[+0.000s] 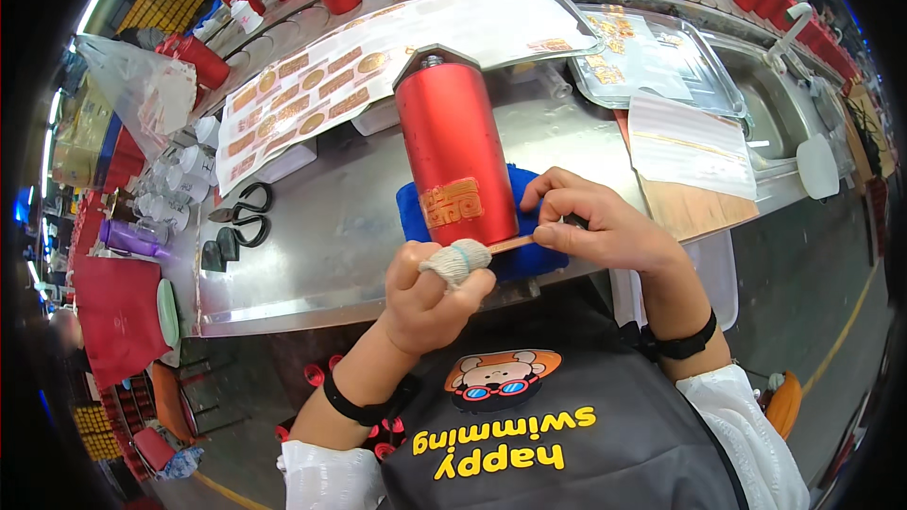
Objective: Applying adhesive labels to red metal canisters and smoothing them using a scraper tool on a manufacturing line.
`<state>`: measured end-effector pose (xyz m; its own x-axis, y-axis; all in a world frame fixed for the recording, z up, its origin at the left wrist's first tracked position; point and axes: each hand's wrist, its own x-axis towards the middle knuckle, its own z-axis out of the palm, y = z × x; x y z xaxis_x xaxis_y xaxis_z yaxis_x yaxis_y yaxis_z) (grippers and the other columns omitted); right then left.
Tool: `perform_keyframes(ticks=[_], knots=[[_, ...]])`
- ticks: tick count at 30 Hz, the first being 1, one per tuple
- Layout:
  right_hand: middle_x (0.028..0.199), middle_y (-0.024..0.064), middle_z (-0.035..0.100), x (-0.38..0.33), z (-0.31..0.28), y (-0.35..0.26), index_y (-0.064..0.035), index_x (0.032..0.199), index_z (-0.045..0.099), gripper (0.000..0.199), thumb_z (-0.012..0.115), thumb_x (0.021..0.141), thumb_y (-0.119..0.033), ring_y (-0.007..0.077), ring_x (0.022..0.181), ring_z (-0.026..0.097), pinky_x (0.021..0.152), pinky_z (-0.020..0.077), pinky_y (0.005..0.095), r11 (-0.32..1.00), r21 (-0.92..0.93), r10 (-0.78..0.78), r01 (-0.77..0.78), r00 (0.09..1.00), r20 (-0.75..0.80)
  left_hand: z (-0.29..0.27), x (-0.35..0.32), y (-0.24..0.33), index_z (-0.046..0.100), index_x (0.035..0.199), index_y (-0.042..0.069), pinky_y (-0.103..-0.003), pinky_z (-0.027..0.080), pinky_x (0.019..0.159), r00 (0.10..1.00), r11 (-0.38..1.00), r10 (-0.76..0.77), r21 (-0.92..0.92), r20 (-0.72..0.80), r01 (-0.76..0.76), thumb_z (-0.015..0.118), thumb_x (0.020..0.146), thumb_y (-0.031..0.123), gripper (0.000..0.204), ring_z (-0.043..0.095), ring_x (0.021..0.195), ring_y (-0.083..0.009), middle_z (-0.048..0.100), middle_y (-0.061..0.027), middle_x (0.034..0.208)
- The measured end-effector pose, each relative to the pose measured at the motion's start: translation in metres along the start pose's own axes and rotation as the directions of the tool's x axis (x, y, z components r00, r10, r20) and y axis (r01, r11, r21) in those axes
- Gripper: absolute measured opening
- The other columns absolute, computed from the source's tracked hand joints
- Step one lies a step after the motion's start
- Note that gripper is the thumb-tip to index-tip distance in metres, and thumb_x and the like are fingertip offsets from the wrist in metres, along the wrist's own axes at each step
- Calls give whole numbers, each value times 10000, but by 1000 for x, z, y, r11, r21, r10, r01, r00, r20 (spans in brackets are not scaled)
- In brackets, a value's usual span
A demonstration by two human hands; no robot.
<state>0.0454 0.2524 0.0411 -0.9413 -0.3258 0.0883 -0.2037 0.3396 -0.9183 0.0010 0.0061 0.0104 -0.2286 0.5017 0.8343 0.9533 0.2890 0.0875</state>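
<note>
Your left hand [436, 285], thumb wrapped in cloth, braces the red bottle [454, 155] lying on a blue towel [529, 255] at the table's [321, 255] front edge; right hand [595, 222] pinches a wooden stick [510, 244] against its gold label [452, 202], likely smoothing.

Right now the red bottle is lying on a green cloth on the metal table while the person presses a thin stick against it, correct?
Not quite: the cloth under the red bottle is blue, not green, as the head view shows. The rest holds: the bottle lies on the metal table, and the right hand presses a thin stick against it, with the left hand at the bottle's near end.
</note>
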Motion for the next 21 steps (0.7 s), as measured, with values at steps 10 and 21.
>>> perform_keyframes(ticks=[10,21], knots=[[1055,113,566,3,5,-10,0,871,614,202,655,889,-197,244,979,527,836,431,335,1000,-3,6,-6,1000,-25,-4,0,0,649,894,128,-346,458,604,993,997,60,-64,101,-54,716,625,28,296,547,767,-261,610,-78,905],[1098,91,533,2,7,-8,-23,853,602,186,671,877,-194,192,982,496,841,405,316,999,-39,27,-28,999,-42,-8,19,0,640,889,134,-363,460,596,962,985,174,-45,208,-169,718,618,5,310,546,765,-265,601,-76,903]])
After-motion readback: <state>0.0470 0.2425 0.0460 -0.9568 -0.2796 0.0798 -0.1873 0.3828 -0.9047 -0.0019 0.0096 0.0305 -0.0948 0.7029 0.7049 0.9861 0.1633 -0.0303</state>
